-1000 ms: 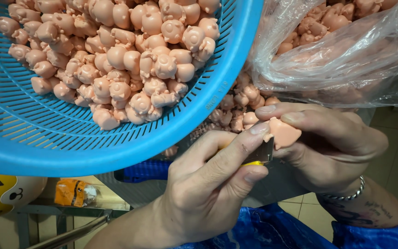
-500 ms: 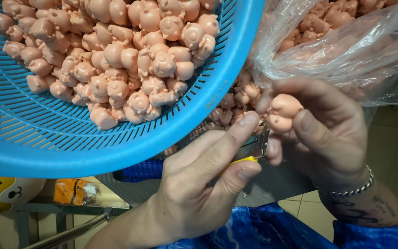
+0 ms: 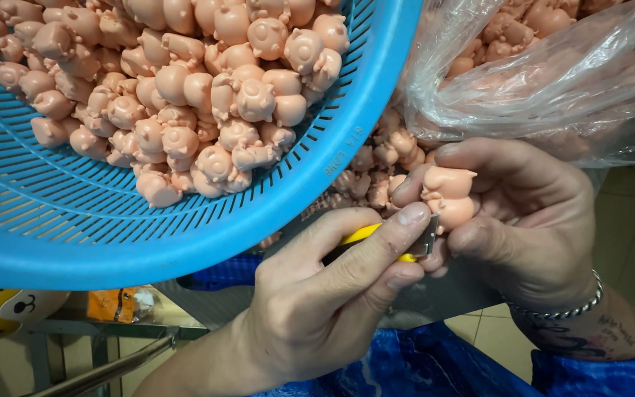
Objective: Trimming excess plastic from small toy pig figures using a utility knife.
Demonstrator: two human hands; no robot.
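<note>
Blue basket [image 3: 75, 242] of figures | clear bag [image 3: 553, 81] beside | floor below

Pale tiled floor [image 3: 630, 242] below, grey metal frame [image 3: 97, 345] at lower left, soft even light

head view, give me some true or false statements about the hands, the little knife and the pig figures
1. The left hand grips a knife with a yellow handle. True.
2. The right hand holds one pink pig figure against the blade. True.
3. The basket of figures is red. False: it is a blue slotted basket, filled with pink pig figures.
4. The right wrist is bare. False: it wears a silver bracelet.
5. A clear plastic bag with more pink figures sits above the right hand. True.
6. Both hands wear gloves. False: both are bare.
</note>
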